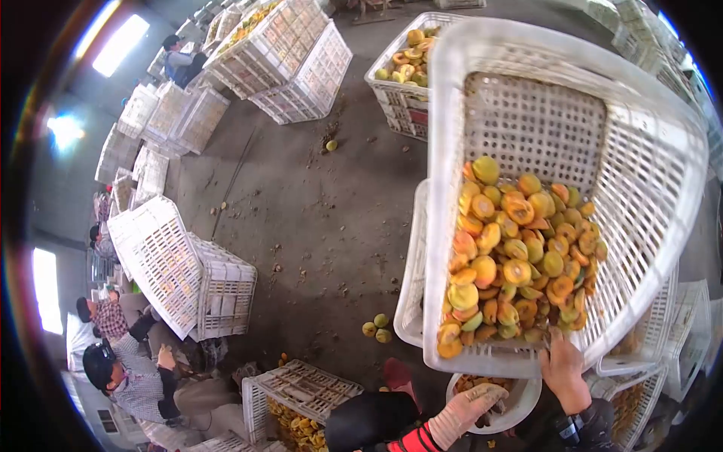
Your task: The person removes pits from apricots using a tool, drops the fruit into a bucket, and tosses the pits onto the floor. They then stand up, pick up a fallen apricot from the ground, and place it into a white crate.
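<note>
A large white plastic crate (pixel 651 143) is tilted toward me on the right, with halved yellow-orange fruit (pixel 520 264), like apricots or peaches, heaped at its lower end. My bare right hand (pixel 563 369), a watch on its wrist, is at the crate's lower rim. Its fingers curl in among the lowest fruit, and what they pinch is hidden. Below the crate, my gloved left hand (pixel 471 407) is held over a white bowl (pixel 529 399), fingers closed together around something dark that I cannot make out. Brownish pieces lie in the bowl.
Another fruit-filled crate (pixel 399 98) stands behind the tilted one. At lower left a crate (pixel 305 388) lies over orange fruit. Loose fruits (pixel 376 329) dot the concrete floor. A co-worker (pixel 143 377) sits at left beside stacked crates (pixel 184 275). More stacks (pixel 282 60) stand farther back.
</note>
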Available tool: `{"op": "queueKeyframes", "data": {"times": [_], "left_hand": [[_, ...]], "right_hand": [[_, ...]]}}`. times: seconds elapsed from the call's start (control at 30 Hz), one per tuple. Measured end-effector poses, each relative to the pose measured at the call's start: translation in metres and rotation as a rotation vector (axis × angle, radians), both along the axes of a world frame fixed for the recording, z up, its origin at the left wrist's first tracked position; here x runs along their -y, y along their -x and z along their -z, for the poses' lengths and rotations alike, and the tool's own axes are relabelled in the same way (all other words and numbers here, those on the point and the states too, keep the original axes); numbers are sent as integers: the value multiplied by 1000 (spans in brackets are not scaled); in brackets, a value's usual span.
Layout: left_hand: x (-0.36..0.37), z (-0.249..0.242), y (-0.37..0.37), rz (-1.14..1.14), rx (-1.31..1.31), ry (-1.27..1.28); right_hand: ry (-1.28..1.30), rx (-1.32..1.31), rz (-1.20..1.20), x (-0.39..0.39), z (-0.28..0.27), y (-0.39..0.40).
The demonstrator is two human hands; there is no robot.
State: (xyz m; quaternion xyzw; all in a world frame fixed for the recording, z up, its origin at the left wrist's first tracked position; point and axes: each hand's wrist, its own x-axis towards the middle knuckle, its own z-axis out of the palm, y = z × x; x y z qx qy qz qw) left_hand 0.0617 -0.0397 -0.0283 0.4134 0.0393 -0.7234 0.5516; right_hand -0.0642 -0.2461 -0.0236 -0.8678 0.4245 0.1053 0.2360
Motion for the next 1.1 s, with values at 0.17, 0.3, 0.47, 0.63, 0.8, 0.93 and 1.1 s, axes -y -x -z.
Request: {"op": "queueKeyframes", "data": {"times": [0.17,0.3,0.47,0.63,0.8,0.93,1.1], "left_hand": [[20,-43,-37,121,63,-140],[0,9,-8,181,161,-141],[-52,-35,51,255,83,-445],[-100,-140,57,-143,16,-486],[-140,-195,-39,-254,-76,-562],[-184,-190,-95,-279,36,-594],[-252,-222,-144,-418,96,-840]], "right_hand": [[38,45,35,-4,-3,-19],[177,119,-254,22,-86,-48],[541,546,-334,81,-291,-227],[366,450,-305,128,-269,-332],[293,183,-351,143,-270,-339],[363,126,-385,143,-276,-347],[326,124,-374,149,-272,-356]]}}
